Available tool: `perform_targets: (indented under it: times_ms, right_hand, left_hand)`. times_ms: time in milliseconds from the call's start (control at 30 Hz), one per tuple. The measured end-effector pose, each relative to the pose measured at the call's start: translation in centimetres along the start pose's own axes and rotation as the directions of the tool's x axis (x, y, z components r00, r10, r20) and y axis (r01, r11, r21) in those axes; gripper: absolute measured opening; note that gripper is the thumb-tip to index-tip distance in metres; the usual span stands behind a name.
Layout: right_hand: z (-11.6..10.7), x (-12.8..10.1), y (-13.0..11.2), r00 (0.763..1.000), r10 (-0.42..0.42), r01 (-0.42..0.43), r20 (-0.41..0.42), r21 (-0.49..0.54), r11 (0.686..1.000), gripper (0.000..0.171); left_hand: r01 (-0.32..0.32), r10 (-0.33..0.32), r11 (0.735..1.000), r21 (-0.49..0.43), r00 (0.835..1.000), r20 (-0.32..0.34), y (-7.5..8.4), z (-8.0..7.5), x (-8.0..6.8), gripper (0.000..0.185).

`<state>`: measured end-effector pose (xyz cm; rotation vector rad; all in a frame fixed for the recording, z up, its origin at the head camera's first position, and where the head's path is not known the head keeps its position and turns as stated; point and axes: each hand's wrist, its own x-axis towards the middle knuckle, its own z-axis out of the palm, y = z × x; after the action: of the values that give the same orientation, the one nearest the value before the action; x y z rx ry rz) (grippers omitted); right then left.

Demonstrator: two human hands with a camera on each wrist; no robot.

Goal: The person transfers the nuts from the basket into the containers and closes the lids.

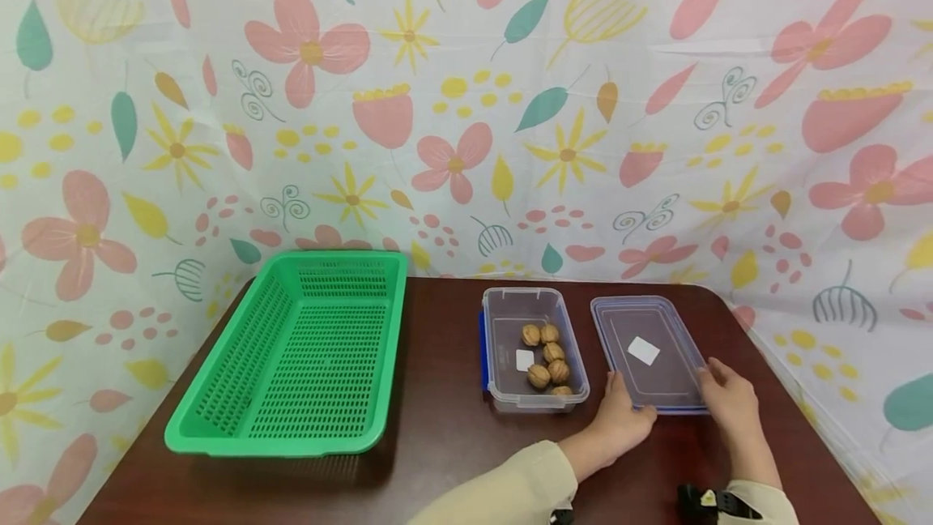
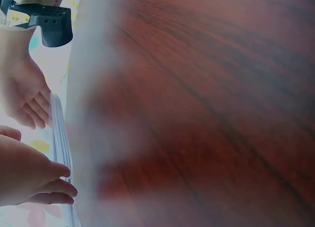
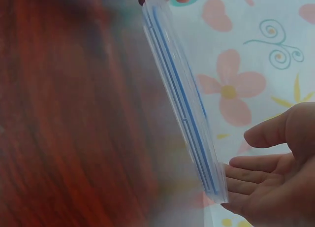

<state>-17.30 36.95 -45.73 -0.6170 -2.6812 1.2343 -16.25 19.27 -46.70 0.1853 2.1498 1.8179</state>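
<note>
- Lid (image 1: pixel 649 353) lies flat on the table (image 1: pixel 437 444), between both hands.
- Left hand (image 1: pixel 619 420) and right hand (image 1: pixel 729 399) touch its near corners, fingers relaxed and straight.
- One container (image 1: pixel 503 363), five walnuts (image 1: pixel 548 356), one green basket (image 1: pixel 291 355).

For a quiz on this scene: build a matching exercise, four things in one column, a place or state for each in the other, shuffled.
Things:
1. green basket
2. walnuts
3. lid
4. clear container

Places or states:
A. flat on the table, touched by both hands at its near corners
B. inside the clear container
C. at the table's left side, nothing in it
D. open, between basket and lid

Pairs: 1-C, 2-B, 3-A, 4-D
</note>
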Motion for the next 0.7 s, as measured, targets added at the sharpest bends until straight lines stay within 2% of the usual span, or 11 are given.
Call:
perform_targets:
  times_ms: [167,333,500,700]
  right_hand:
    - [-0.4,-0.3,-1.1,0.999,0.005,-0.003,-0.047,0.03,1.0,0.055]
    - [-1.0,-0.7,-2.2,0.998,0.011,-0.005,-0.066,0.087,0.996,0.057]
    - [-1.1,-1.0,-3.1,0.997,-0.032,0.044,-0.077,0.158,0.986,0.058]
    - [-0.2,-1.2,-5.0,0.986,-0.126,0.149,-0.107,0.248,0.957,0.055]
  left_hand:
    - [-0.037,0.036,0.999,0.025,0.998,0.042,0.7,-0.4,0.0,0.071]
    - [-0.069,0.066,0.997,0.035,0.995,0.074,2.1,-1.0,-0.3,0.071]
    - [-0.099,0.097,0.994,0.047,0.994,0.054,3.5,-2.0,-0.7,0.071]
    - [-0.133,0.134,0.99,0.047,0.991,-0.012,4.5,-3.9,-1.1,0.072]
